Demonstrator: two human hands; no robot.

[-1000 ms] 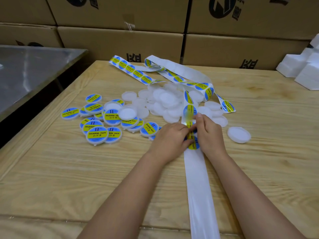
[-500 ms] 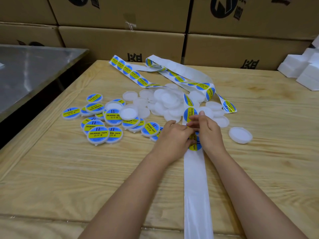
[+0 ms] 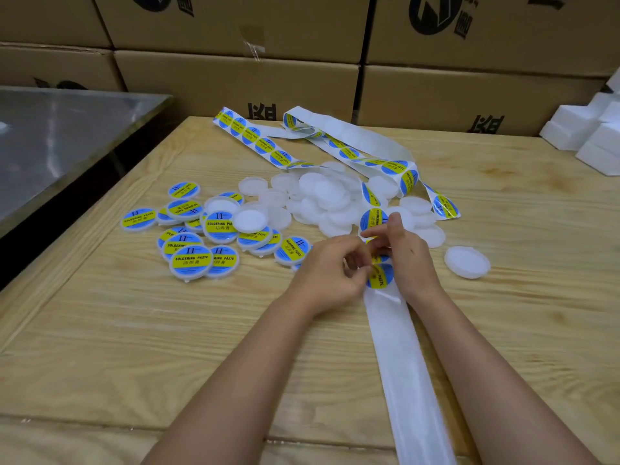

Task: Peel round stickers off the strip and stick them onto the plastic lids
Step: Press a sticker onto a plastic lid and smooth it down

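Sticker strip (image 3: 402, 364) pinched between both hands near the middle of the wooden table (image 3: 167, 330). Left hand (image 3: 330, 271), fingers curled, nips its left edge at a blue-and-yellow sticker (image 3: 380, 276); right hand (image 3: 407, 256) grips the right edge, forefinger laid across, thumb raised. Long axis runs from the near table edge away from the person: bare backing nearside, stickers beyond, looping over the unlabelled lids (image 3: 322, 193). Labelled lids (image 3: 191, 261) lie left.

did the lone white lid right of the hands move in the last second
No. The lone lid sits in the same spot on the table, just as far from the pile of bare lids as before.
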